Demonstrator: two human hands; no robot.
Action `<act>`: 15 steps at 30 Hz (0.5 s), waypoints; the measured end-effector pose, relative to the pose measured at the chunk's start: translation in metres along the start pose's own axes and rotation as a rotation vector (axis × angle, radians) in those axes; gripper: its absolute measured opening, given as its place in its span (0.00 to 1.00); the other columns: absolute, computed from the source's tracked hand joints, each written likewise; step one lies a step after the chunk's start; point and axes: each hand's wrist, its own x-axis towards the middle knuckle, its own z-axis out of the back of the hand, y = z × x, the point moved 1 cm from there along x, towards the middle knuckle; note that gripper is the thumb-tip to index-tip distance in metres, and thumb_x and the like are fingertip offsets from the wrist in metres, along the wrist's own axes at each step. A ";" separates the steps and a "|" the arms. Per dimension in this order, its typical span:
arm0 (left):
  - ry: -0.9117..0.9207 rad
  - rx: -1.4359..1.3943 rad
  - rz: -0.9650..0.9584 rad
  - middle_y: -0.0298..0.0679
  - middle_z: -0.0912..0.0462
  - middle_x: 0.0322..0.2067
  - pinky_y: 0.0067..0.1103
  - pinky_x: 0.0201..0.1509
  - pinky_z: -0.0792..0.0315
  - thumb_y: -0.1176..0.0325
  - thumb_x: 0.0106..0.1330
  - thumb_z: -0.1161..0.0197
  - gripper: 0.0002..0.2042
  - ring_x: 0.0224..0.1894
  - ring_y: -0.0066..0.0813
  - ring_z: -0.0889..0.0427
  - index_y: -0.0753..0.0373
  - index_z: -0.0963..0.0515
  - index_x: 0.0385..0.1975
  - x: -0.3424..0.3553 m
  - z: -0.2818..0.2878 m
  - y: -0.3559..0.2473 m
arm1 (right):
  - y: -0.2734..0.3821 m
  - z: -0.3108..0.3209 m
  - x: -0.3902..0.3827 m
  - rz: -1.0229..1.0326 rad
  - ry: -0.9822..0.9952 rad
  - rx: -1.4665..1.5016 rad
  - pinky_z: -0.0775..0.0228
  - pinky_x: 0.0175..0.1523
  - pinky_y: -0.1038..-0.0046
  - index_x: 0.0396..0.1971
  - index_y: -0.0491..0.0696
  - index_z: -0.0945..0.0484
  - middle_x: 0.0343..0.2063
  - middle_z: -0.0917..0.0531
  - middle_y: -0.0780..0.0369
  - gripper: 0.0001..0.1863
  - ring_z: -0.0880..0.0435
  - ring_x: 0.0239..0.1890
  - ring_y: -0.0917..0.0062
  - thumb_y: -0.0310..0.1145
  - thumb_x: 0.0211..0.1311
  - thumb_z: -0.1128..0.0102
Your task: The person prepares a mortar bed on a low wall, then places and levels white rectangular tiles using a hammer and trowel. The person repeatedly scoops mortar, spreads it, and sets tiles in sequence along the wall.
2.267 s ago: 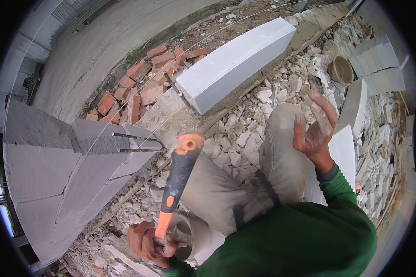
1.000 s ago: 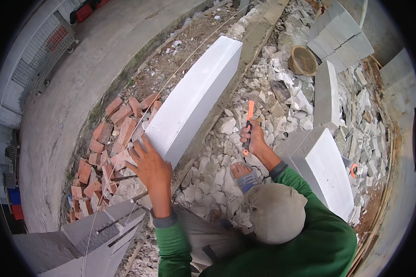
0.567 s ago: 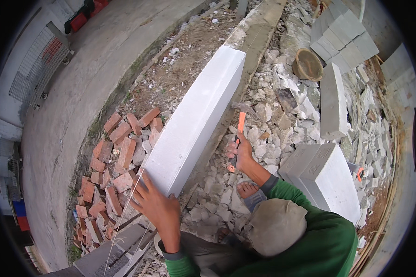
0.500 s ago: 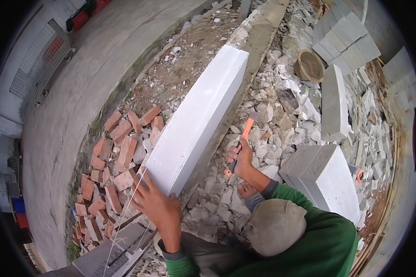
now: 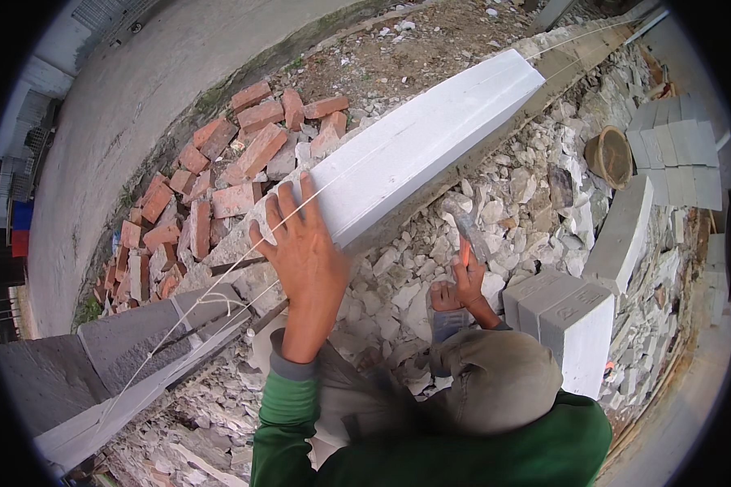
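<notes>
A long white block (image 5: 430, 134) lies on the mortar strip, with a taut string running along it. My left hand (image 5: 307, 256) is at the block's near end, fingers spread and pointing away from me, the fingertips by its left edge and the string. In my right hand (image 5: 469, 284) is a hammer (image 5: 465, 231) with an orange handle and grey metal head, the fingers closed round the handle. The hammer is over the rubble to the right of the block, apart from it. My knee hides part of the right forearm.
Broken red bricks (image 5: 260, 150) are piled left of the block. Grey blocks (image 5: 556, 304) stand right of my knee, with a long block (image 5: 621, 235), a bucket (image 5: 609, 158) and stacked blocks (image 5: 674, 146) beyond. Rubble (image 5: 512, 215) covers the ground. A laid block row (image 5: 138, 349) lies lower left.
My view has turned, so the white block slants more to the right. The hammer now shows its metal head at the top. My left hand is spread wider, near the block's end.
</notes>
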 end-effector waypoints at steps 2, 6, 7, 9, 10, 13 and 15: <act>-0.047 -0.044 -0.007 0.51 0.39 0.73 0.62 0.77 0.55 0.75 0.47 0.23 0.54 0.76 0.55 0.40 0.60 0.45 0.78 0.000 -0.002 0.001 | -0.008 0.017 0.009 0.211 0.219 -0.290 0.33 0.24 0.64 0.24 0.46 0.27 0.17 0.27 0.59 0.20 0.25 0.17 0.65 0.45 0.62 0.30; -0.042 0.101 -0.005 0.53 0.39 0.72 0.64 0.78 0.60 0.80 0.46 0.28 0.52 0.76 0.57 0.41 0.60 0.45 0.78 0.000 -0.003 0.001 | -0.002 0.013 0.029 0.458 0.493 -0.401 0.29 0.29 0.63 0.23 0.48 0.25 0.19 0.25 0.60 0.23 0.22 0.22 0.61 0.51 0.54 0.25; -0.040 0.078 -0.005 0.53 0.39 0.72 0.64 0.78 0.61 0.81 0.46 0.29 0.52 0.76 0.57 0.41 0.60 0.45 0.78 0.000 -0.002 0.001 | 0.002 0.004 0.033 0.467 0.579 -0.419 0.29 0.30 0.62 0.24 0.48 0.25 0.19 0.25 0.60 0.24 0.21 0.22 0.62 0.53 0.54 0.25; -0.016 0.037 0.002 0.54 0.38 0.72 0.63 0.79 0.62 0.81 0.45 0.30 0.52 0.76 0.57 0.41 0.60 0.44 0.78 0.000 -0.001 0.001 | 0.011 -0.011 0.043 0.618 0.578 -0.367 0.28 0.31 0.62 0.24 0.49 0.25 0.20 0.25 0.61 0.26 0.21 0.23 0.63 0.57 0.53 0.26; 0.002 0.014 0.009 0.53 0.38 0.72 0.62 0.79 0.61 0.81 0.45 0.29 0.52 0.76 0.57 0.41 0.60 0.44 0.78 0.000 0.000 0.001 | 0.014 -0.019 0.050 0.714 0.596 -0.341 0.28 0.31 0.62 0.25 0.49 0.26 0.21 0.25 0.62 0.27 0.21 0.23 0.63 0.59 0.53 0.26; -0.011 -0.036 0.011 0.53 0.38 0.71 0.60 0.80 0.60 0.81 0.45 0.29 0.52 0.76 0.57 0.41 0.60 0.43 0.77 -0.001 0.001 0.002 | 0.017 -0.041 0.066 0.845 0.611 -0.453 0.26 0.34 0.62 0.30 0.48 0.22 0.26 0.22 0.61 0.28 0.20 0.26 0.63 0.61 0.54 0.28; -0.024 -0.053 0.005 0.53 0.37 0.71 0.59 0.80 0.59 0.81 0.45 0.29 0.51 0.75 0.57 0.40 0.60 0.42 0.77 -0.004 0.002 0.003 | 0.017 -0.050 0.066 0.723 0.605 -0.549 0.26 0.34 0.62 0.26 0.50 0.25 0.21 0.26 0.63 0.28 0.20 0.25 0.64 0.62 0.55 0.30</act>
